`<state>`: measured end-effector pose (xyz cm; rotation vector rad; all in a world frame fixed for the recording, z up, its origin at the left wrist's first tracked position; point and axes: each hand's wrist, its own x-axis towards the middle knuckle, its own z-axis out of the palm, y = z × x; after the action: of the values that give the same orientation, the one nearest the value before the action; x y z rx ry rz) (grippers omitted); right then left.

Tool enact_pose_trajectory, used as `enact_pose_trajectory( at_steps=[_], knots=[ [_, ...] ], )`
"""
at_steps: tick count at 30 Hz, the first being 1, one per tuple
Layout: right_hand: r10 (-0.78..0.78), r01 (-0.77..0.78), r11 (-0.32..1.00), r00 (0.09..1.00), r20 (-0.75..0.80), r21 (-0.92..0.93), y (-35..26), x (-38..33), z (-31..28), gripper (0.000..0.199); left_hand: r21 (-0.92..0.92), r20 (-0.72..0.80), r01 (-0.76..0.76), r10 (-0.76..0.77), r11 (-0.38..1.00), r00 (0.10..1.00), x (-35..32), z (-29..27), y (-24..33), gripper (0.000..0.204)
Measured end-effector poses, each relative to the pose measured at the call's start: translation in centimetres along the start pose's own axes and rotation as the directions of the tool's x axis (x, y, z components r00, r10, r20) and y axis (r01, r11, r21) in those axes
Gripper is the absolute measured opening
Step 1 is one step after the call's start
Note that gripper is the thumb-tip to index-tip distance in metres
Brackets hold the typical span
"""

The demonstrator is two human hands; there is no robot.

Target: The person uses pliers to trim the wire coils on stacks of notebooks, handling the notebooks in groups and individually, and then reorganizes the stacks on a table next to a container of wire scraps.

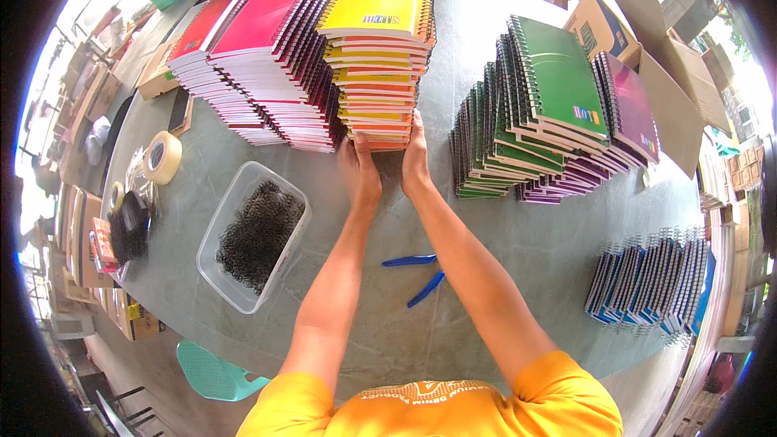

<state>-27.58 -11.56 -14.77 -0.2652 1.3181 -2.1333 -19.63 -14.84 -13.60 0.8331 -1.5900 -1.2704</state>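
Landmark: we take the yellow notebook stack (pixel 379 57) as our reference, standing on the grey table (pixel 550 243).
Pliers: nearest to us, well short of the stack, blue-handled pliers (pixel 417 275) lie on the table between our forearms.
Tub: nearer than the stack and off to its left, a clear plastic tub (pixel 217 263) holds dark wire spirals.
Blue notebooks: near us and far right of the stack, a row of blue notebooks (pixel 647 279) lies fanned out, spines up.
Left hand: our left hand (pixel 358 170) presses flat against the stack's near face at its base, fingers together and pointing up the pile.
Right hand: our right hand (pixel 416 158) is pressed against the same near face just beside the left, fingers extended upward along the edges of the covers.
Tape: left of the stack, beyond the tub, a roll of tape (pixel 163 157) stands on edge.
Red and pink stacks: touching the stack's left side, pink notebooks (pixel 279 65) lean, with red notebooks (pixel 202 48) further left.
Green and purple stacks: right of the stack, apart from it, green notebooks (pixel 534 105) slump, with purple notebooks (pixel 627 109) beyond.
Boxes: farthest right, open cardboard boxes (pixel 647 40).
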Motion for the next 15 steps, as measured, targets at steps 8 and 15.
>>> enact_pose_trajectory(
  at_steps=[8,15],
  knots=[
    [-0.082,0.078,0.993,0.996,0.046,0.087,-0.4,-2.6,-1.9,0.057,-0.059,0.033,0.043,-0.041,0.997,0.999,-2.9,-0.3,1.1,0.053],
    [-0.101,0.105,0.993,0.990,-0.096,0.043,-0.7,-5.6,-3.0,0.046,0.068,0.053,0.040,-0.044,0.997,0.998,-5.4,0.0,-0.3,0.048]
  ],
)
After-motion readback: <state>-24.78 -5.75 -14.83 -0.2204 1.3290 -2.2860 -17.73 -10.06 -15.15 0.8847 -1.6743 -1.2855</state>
